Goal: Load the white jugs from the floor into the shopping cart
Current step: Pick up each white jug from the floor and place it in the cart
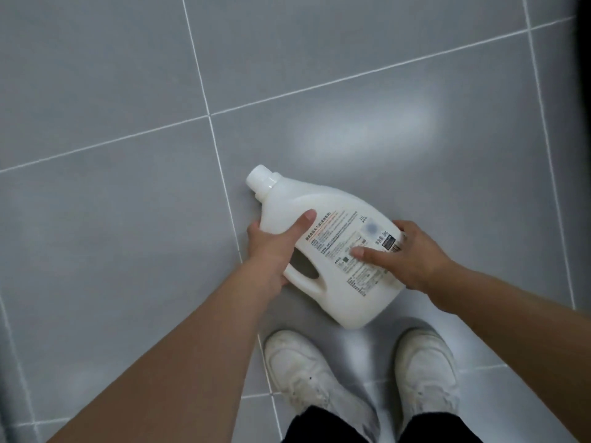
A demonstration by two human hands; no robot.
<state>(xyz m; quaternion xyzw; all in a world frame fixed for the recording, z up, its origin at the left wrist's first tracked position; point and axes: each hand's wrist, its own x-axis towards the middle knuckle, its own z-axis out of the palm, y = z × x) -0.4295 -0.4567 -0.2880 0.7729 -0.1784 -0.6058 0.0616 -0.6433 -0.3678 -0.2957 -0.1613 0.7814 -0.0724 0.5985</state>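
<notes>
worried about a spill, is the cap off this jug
No, the white cap is seated on the neck of the white jug, closing it.

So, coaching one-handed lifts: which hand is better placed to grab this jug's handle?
Likely the left hand: it grips the white jug beside the handle; right hand holds the base end.
</notes>
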